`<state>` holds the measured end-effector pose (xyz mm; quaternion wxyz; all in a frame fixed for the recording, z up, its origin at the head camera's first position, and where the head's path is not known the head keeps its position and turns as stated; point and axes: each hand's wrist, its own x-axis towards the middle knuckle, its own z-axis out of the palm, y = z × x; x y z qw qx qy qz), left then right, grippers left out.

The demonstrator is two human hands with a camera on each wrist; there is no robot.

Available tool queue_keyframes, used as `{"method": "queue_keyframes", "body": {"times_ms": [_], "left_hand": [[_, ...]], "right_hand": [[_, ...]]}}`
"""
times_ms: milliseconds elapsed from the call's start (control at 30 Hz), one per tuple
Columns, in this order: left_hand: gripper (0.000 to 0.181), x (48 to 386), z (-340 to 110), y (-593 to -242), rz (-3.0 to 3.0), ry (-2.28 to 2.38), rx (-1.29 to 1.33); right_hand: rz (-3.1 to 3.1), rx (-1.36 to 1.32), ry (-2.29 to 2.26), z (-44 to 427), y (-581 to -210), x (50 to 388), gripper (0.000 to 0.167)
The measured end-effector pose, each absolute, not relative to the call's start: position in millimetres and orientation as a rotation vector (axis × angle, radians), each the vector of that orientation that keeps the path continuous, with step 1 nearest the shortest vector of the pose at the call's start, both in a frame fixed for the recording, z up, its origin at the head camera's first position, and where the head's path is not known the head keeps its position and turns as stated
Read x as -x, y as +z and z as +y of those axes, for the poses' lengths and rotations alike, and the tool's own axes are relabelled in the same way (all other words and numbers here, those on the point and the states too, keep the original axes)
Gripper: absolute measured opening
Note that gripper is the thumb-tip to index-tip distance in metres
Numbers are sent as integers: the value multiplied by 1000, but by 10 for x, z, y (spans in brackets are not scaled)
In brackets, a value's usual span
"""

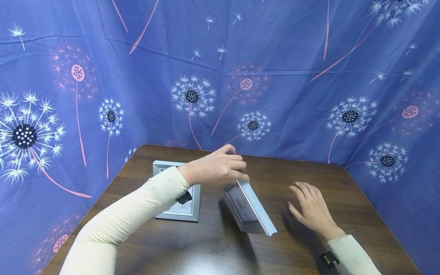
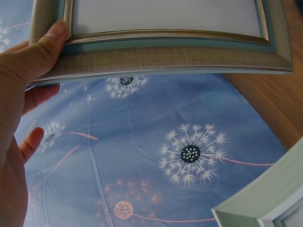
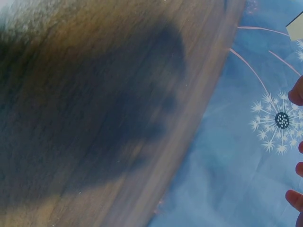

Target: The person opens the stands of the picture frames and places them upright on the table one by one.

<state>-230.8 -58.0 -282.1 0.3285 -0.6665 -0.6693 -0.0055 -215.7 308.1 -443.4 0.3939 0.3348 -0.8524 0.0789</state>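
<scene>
My left hand [image 1: 220,167] pinches a picture frame [image 1: 258,208] by its far edge, holding it tilted over the middle of the table. In the left wrist view the thumb [image 2: 56,35] presses on the front moulding of this picture frame [image 2: 180,59], near a corner, with other fingers behind. A second picture frame [image 1: 196,206], silvery with a printed sheet inside, lies on the table under the left forearm, which partly hides it. To the right, my right hand [image 1: 311,208] hovers with relaxed fingers and holds nothing. Only its fingertips [image 3: 296,92] show in the right wrist view.
The brown wooden table [image 1: 172,248] has rounded far corners. A blue curtain [image 1: 288,95] with dandelion prints hangs behind it and along both sides. Shadows of the held frame and the right hand fall on the tabletop.
</scene>
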Motion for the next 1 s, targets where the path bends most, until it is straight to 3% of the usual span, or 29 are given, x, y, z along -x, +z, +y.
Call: {"method": "queue_keyframes", "body": {"times_ms": [1000], "left_hand": [[27,2336,-615,-2985,-1796,-243,1542]], "right_hand": [[-2216,-753,216,3150,-4485,2100,51]]}}
